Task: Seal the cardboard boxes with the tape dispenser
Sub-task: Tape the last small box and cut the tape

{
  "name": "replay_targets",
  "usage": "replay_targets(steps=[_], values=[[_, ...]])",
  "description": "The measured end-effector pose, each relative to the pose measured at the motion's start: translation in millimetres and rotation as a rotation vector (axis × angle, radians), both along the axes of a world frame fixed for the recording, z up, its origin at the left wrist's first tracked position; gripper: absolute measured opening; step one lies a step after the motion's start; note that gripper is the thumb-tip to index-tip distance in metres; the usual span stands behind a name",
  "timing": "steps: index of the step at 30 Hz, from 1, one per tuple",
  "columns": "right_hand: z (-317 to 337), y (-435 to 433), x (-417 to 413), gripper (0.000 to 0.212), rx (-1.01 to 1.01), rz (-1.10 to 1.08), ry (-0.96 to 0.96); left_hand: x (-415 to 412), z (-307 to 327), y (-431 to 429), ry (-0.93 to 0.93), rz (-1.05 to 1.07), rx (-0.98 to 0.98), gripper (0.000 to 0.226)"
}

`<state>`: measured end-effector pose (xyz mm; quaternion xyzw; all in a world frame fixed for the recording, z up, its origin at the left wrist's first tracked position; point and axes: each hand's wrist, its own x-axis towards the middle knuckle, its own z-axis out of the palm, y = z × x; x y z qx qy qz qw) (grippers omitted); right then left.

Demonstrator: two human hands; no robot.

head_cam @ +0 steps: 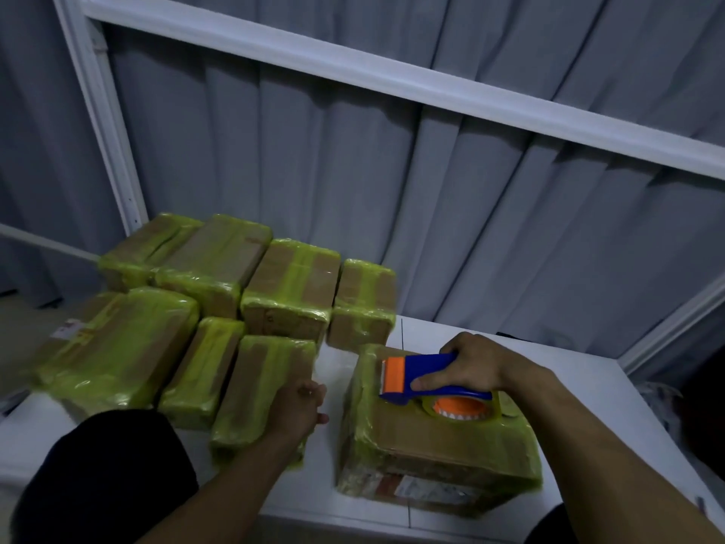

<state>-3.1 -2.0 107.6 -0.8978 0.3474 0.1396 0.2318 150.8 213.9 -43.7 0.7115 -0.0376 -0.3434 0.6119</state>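
Note:
My right hand (472, 367) grips the blue handle of a blue and orange tape dispenser (427, 380). The dispenser rests on top of a cardboard box (431, 445) wrapped in yellow-green tape, at the right of the white table (569, 386). The tape roll (461, 408) sits under the handle against the box top. My left hand (300, 404) lies with loosely curled fingers on the right edge of a smaller taped box (259, 390) at centre; it holds nothing that I can see.
Several more taped cardboard boxes (290, 284) crowd the left and back of the table, some stacked. Grey curtains (392, 170) and a white frame (392, 76) stand behind. The table's right edge lies close to my right forearm.

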Motion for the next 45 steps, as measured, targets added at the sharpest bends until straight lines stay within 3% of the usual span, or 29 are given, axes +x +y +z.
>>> replay_targets(steps=[7,13,19,22,24,27,28,31,35,38,41,43,45], values=[[-2,3,2,0.082,0.015,0.037,0.02,-23,-10,-11,0.035,-0.116,0.065,0.014],[-9,4,3,0.091,0.008,0.018,-0.015,-29,-14,-14,0.054,-0.176,0.029,0.022],[-8,6,4,0.086,-0.001,0.012,-0.021,-40,-14,-12,0.052,-0.258,0.032,0.038],[-8,10,6,0.08,-0.019,0.037,-0.017,-35,-7,-9,0.064,-0.257,0.039,0.013],[-8,12,6,0.081,-0.031,0.047,-0.013,-30,-10,-8,0.046,-0.261,0.071,0.042],[-7,15,5,0.078,-0.056,0.057,0.006,-31,-9,-8,-0.175,-0.21,-0.03,0.01],[-7,16,5,0.076,-0.072,0.063,0.011,-33,-8,-9,-0.22,-0.211,-0.057,0.012],[-10,15,4,0.067,-0.121,0.083,0.025,-34,5,-10,-0.102,-0.297,-0.144,0.051],[-9,12,6,0.051,-0.07,0.078,0.06,-39,24,-3,-0.171,-0.452,-0.167,0.02],[-1,8,0,0.047,0.029,0.074,0.015,-41,22,-2,-0.191,-0.496,-0.207,0.036],[-1,6,-14,0.041,0.045,0.021,-0.167,-39,28,-4,-0.259,-0.49,-0.173,0.076],[-5,5,-25,0.049,0.065,-0.064,-0.32,-27,37,-7,-0.438,-0.591,-0.161,0.086],[-9,5,-36,0.052,0.144,-0.098,-0.39,-10,50,-12,-0.677,-0.736,-0.007,0.105]])
